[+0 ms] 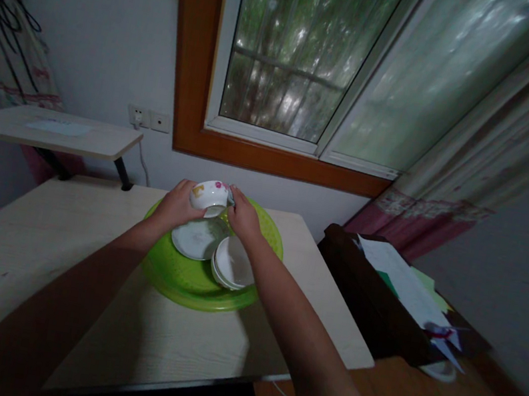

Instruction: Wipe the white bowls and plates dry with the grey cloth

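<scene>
A white bowl with pink flowers and a yellow mark is tilted on its side above the basin. My left hand grips it, the thumb beneath and the fingers behind. At the bowl's right side, my right hand is closed on something small and pale bluish, mostly hidden by the fingers. The green plastic basin stands on the table. Inside it, a white plate lies at the left, and stacked white bowls rest at the right, partly covered by my right forearm.
The pale wooden table extends to both sides of the basin. A raised shelf stands at the back left, near wall sockets. Behind are a window and curtains. Papers lie on a dark piece of furniture at the right.
</scene>
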`<state>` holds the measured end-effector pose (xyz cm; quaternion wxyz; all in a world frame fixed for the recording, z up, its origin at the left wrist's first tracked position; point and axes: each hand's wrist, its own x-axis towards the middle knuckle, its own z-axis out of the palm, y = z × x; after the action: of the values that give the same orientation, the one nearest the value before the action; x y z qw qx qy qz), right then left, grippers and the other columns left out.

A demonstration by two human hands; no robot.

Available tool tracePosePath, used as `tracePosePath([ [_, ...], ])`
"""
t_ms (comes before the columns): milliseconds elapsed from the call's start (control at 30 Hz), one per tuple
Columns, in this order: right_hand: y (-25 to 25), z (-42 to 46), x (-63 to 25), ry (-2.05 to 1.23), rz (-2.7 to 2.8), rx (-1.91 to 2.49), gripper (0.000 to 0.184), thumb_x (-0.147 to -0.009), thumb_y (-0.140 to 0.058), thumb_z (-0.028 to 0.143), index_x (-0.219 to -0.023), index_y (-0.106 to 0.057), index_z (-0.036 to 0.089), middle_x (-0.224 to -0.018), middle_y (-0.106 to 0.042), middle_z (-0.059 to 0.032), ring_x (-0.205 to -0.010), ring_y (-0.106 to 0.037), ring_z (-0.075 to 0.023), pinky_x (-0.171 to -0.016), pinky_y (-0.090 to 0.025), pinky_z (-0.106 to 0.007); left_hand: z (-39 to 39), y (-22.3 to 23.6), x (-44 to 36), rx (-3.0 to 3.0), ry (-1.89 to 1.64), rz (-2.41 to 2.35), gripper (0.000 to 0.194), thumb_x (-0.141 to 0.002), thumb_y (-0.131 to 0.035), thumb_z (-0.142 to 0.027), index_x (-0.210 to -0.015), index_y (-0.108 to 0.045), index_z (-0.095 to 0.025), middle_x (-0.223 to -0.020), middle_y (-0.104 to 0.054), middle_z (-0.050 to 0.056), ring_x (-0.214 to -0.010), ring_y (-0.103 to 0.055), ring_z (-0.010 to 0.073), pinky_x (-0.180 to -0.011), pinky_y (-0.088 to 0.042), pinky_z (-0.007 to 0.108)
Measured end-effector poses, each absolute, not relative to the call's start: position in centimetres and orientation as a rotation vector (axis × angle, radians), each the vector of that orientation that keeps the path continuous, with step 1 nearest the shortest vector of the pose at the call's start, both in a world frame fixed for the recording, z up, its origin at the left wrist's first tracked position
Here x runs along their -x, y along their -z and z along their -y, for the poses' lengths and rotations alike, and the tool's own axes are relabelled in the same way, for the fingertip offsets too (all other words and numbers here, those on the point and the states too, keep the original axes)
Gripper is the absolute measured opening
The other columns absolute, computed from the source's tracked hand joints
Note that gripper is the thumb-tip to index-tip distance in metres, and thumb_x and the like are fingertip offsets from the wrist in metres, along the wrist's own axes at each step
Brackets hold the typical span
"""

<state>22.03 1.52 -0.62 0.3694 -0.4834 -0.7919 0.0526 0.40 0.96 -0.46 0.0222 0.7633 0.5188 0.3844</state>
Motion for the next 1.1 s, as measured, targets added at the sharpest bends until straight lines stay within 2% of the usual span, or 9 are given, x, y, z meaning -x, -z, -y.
tracePosePath([
  [100, 1.1, -2.0, -22.3, -0.178, 2.011, 1.252, 0.063, -0.082, -0.048, 0.003, -0.145, -0.048, 0.007, -0.15, -0.05, -0.0161, -0.14, -0.047, -0.0231, -0.12, -0.034, -0.038, -0.9, 0.4, -0.4, -2.373, -1.192, -1.597, 0.053, -0.068, -0.075, -0.042, -0.111, -0.052, -0.02, -0.11, -0.058, 0.009, -0.104, -0.058, 0.0271, -0.09, -0.049, 0.038],
  [333, 0.4, -0.7, -21.5, -0.079, 2.097, 0.971, 0.071, -0.08, -0.047, 0.004, -0.149, -0.044, 0.021, -0.157, -0.041, -0.0054, -0.145, -0.039, -0.0192, -0.123, -0.029, -0.042, -1.2, 1.0, -0.3, -2.489, -1.11, -1.5, 0.051, -0.068, -0.073, -0.037, -0.112, -0.052, -0.021, -0.109, -0.056, 0.008, -0.105, -0.057, 0.0271, -0.091, -0.048, 0.038],
  [533, -0.1, 0.2, -20.3, -0.03, 2.235, 0.831, 0.073, -0.079, -0.048, 0.005, -0.15, -0.042, 0.018, -0.159, -0.038, -0.0077, -0.148, -0.033, -0.021, -0.124, -0.025, -0.044, -1.4, 1.4, -0.4, -2.552, -1.08, -1.438, 0.052, -0.069, -0.071, -0.033, -0.114, -0.051, -0.02, -0.108, -0.055, 0.008, -0.106, -0.056, 0.0276, -0.093, -0.048, 0.04],
  [700, 0.6, -1.5, -21.6, -0.216, 2.028, 0.959, 0.077, -0.076, -0.049, 0.008, -0.151, -0.04, 0.019, -0.156, -0.043, -0.0088, -0.144, -0.039, -0.0227, -0.123, -0.028, -0.046, -1.3, 1.0, -0.5, -2.407, -1.186, -1.514, 0.051, -0.066, -0.075, -0.036, -0.108, -0.051, -0.02, -0.107, -0.055, 0.007, -0.103, -0.057, 0.0265, -0.09, -0.048, 0.039],
  [833, 1.5, -2.8, -22.6, -0.453, 1.902, 1.054, 0.078, -0.072, -0.06, 0.014, -0.148, -0.044, 0.017, -0.151, -0.048, -0.0116, -0.14, -0.043, -0.0278, -0.121, -0.029, -0.048, -1.2, 0.7, -0.4, -2.274, -1.31, -1.56, 0.05, -0.065, -0.077, -0.038, -0.103, -0.051, -0.022, -0.105, -0.056, 0.007, -0.104, -0.056, 0.0263, -0.09, -0.048, 0.039],
  [1033, 2.2, -3.1, -22.2, -0.692, 1.764, 0.955, 0.099, -0.062, -0.081, 0.027, -0.15, -0.036, 0.018, -0.15, -0.047, -0.0119, -0.138, -0.045, -0.029, -0.119, -0.031, -0.047, -1.9, 1.4, -0.2, -2.038, -1.339, -1.467, 0.055, -0.063, -0.079, -0.041, -0.105, -0.05, -0.021, -0.103, -0.06, 0.006, -0.096, -0.061, 0.0228, -0.085, -0.05, 0.037],
  [1100, 2.2, -3.1, -22.1, -0.712, 1.706, 0.936, 0.101, -0.062, -0.084, 0.034, -0.149, -0.036, 0.016, -0.148, -0.048, -0.0132, -0.136, -0.047, -0.0285, -0.118, -0.033, -0.045, -2.2, 1.8, -0.2, -1.984, -1.326, -1.407, 0.057, -0.064, -0.078, -0.041, -0.109, -0.049, -0.02, -0.105, -0.062, 0.006, -0.095, -0.062, 0.0223, -0.084, -0.051, 0.037],
])
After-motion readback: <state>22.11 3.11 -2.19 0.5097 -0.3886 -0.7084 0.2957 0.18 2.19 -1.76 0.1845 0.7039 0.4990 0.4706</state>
